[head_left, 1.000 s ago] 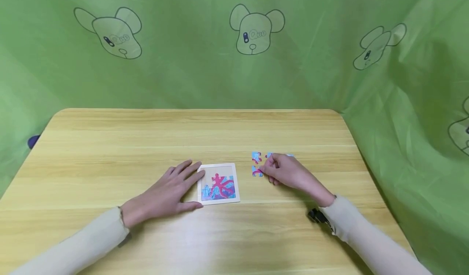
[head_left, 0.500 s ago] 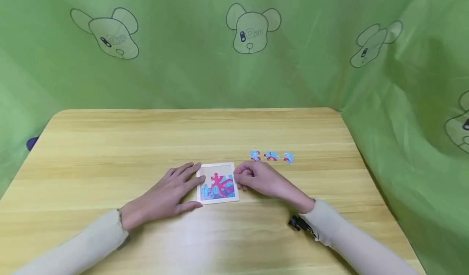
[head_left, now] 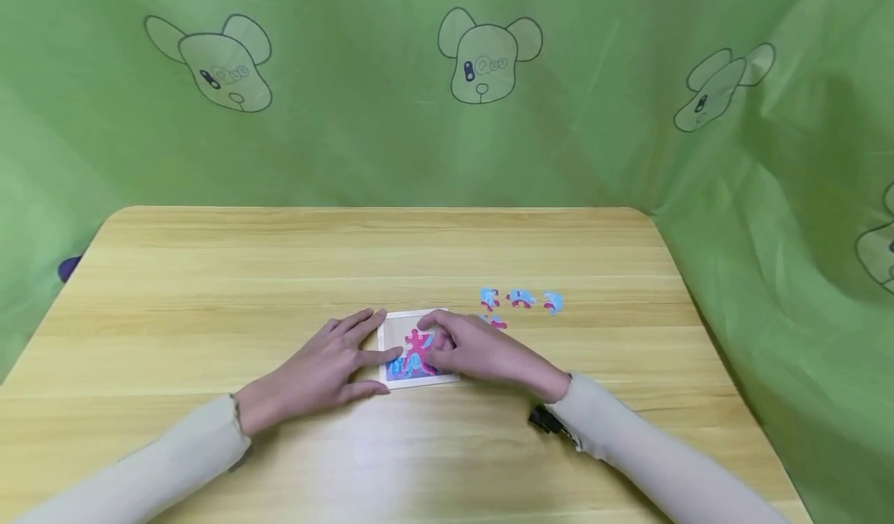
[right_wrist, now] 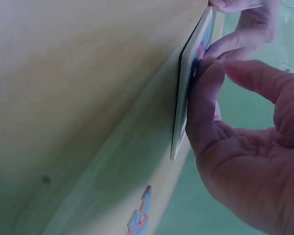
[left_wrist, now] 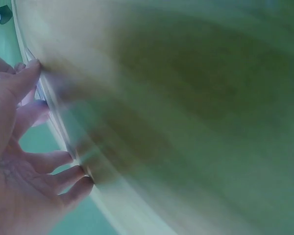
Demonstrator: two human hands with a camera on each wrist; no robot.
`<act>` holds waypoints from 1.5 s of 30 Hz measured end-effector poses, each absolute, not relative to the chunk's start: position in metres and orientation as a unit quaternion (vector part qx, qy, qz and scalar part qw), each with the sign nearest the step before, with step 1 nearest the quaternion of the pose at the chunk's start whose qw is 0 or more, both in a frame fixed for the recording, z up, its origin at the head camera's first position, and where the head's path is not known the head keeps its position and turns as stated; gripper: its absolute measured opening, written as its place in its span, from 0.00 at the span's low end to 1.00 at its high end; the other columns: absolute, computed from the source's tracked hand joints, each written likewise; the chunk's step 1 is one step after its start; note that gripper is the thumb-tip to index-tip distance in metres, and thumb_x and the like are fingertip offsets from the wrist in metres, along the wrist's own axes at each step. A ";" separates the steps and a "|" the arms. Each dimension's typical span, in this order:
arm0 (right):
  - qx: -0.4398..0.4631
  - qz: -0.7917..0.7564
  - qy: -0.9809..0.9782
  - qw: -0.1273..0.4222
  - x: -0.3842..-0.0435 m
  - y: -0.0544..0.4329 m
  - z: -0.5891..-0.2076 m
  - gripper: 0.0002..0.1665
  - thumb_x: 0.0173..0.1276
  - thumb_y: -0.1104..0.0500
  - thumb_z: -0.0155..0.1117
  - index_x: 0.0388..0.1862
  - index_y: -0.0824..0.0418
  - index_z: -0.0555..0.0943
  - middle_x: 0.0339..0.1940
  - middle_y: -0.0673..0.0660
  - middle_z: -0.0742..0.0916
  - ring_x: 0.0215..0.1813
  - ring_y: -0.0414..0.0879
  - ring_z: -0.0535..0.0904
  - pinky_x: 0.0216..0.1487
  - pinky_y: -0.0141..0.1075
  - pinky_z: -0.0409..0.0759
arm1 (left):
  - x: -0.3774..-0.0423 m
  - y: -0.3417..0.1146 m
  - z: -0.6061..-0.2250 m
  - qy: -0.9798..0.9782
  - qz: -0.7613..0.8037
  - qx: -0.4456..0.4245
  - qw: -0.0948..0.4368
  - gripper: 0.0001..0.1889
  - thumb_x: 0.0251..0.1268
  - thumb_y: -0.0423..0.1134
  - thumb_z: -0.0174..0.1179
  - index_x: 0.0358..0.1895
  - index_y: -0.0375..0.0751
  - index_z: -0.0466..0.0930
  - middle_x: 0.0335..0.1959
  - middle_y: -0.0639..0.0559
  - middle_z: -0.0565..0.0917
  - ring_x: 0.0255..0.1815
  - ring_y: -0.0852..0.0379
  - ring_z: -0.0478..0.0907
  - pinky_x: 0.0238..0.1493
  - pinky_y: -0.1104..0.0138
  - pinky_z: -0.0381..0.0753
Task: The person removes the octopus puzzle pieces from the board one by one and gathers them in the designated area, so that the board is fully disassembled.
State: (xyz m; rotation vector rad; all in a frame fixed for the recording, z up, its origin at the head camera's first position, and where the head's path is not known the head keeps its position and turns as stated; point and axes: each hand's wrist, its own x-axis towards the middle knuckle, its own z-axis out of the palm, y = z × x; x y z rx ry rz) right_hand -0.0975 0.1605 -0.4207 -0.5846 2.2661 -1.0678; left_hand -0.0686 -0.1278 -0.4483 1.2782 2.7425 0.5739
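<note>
A small square jigsaw puzzle with a white frame lies on the table, showing a pink octopus over blue. My left hand lies spread at its left side, the fingers touching the frame and one fingertip reaching over the picture. Over the right part of the puzzle, my right hand has its thumb and index finger curled in a pinch on a puzzle piece, which the fingers mostly hide. In the right wrist view these fingertips meet close to the puzzle's surface.
Loose blue-and-pink puzzle pieces lie right of the frame in a row, with another piece below, partly behind the right hand. The wooden table ends at a green curtain with printed animal heads.
My right hand has moved left from the loose pieces, past the frame's right edge, to over the puzzle. A left fingertip has shifted slightly inward over the picture; the left hand otherwise stays put.
</note>
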 end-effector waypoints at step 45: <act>-0.192 -0.448 0.805 0.337 -0.117 0.153 -0.430 0.07 0.89 0.62 0.56 0.46 0.62 0.79 0.28 0.54 0.84 0.25 0.44 0.79 0.31 0.34 0.80 | -0.067 -0.129 -0.449 0.888 0.187 0.419 0.040 0.27 0.77 0.59 0.68 0.74 0.57 0.83 0.83 0.26 0.61 0.83 0.27 0.59 0.69 0.31 0.70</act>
